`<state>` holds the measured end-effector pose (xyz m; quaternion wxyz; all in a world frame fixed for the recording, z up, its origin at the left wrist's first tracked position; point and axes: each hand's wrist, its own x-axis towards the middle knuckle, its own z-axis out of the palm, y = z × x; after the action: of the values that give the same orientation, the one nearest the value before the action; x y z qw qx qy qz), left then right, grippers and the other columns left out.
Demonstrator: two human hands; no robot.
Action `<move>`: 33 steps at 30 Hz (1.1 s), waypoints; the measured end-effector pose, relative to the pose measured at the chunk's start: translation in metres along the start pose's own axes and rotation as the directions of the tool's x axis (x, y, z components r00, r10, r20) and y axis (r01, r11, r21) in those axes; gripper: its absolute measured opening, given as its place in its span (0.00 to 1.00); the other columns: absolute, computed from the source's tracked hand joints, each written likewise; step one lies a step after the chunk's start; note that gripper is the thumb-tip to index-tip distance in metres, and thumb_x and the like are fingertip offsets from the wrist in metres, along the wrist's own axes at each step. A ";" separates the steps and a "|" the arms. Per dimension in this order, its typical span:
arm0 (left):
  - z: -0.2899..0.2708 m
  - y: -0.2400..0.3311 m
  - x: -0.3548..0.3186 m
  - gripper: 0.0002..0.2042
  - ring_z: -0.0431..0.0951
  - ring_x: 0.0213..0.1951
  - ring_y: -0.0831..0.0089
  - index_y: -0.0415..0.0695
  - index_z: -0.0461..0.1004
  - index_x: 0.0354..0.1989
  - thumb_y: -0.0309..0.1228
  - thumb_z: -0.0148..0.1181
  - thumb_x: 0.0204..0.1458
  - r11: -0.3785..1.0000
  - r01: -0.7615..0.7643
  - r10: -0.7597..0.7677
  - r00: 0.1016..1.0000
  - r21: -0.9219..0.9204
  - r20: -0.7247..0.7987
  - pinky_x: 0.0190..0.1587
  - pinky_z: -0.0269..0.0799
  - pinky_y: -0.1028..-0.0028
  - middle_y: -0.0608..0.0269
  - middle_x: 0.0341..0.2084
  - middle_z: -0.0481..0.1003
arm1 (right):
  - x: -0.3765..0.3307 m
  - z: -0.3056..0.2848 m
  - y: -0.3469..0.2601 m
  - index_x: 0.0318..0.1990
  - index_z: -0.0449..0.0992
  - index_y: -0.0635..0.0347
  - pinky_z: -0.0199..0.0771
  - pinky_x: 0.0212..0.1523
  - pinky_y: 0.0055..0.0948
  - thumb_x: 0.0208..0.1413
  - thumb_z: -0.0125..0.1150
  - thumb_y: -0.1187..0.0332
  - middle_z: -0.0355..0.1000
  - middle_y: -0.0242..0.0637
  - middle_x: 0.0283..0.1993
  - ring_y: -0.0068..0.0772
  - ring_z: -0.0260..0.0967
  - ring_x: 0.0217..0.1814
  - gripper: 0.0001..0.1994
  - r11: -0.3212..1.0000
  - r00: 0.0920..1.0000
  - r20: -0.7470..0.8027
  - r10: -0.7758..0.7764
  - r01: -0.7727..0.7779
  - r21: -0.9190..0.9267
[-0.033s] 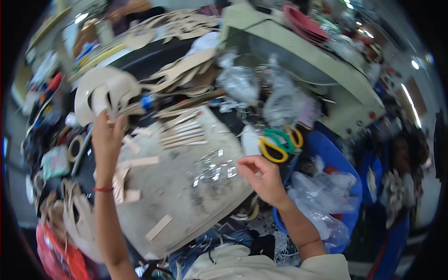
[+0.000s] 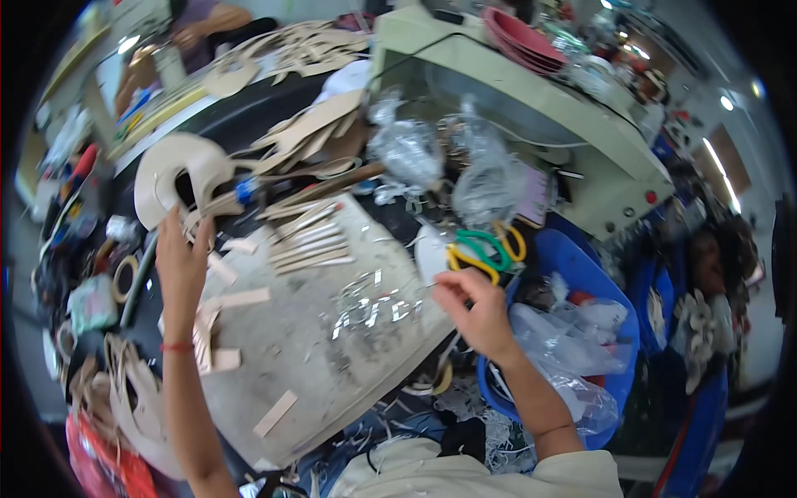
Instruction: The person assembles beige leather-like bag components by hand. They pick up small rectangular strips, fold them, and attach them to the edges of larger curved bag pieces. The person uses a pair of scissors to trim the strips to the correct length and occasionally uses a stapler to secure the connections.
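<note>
My left hand is at the lower end of a curved beige cut-out piece, which looks like leather. Its thumb and fingers are around that edge, and the fingertips partly overlap it. Over the right edge of the worn grey board, my right hand has thumb and fingers pinched together; whatever they hold is too small to make out. Just beyond that hand lie scissors with yellow and green handles and a white piece. Small shiny bits are scattered on the board.
Narrow beige strips lie along the board's far side, with a single strip near its front. A blue bin of clear plastic bags stands at right. A pale green machine housing rises behind. Another person's hand shows far left.
The beige piece has turned and shows a wide U-shaped opening. My left hand has come slightly nearer and left. My right hand has shifted a little right. The whole view has drifted slightly.
</note>
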<state>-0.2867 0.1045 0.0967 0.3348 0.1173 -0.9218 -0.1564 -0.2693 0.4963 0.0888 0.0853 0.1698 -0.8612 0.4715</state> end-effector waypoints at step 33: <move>-0.124 0.187 -0.141 0.15 0.72 0.50 0.54 0.37 0.73 0.43 0.17 0.59 0.44 0.562 0.157 0.360 0.837 -0.812 0.411 0.52 0.66 0.63 0.48 0.44 0.73 | 0.057 -0.111 0.202 0.48 0.76 0.54 0.57 0.56 0.46 0.44 0.53 0.79 0.62 0.41 0.59 0.45 0.54 0.61 0.21 0.467 0.934 -0.356 0.004 -0.317 -0.825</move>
<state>-0.1207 0.2965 0.1739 0.0877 -0.1564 -0.8008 -0.5714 -0.3992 0.6786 0.0081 0.2457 -0.0547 -0.9678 -0.0052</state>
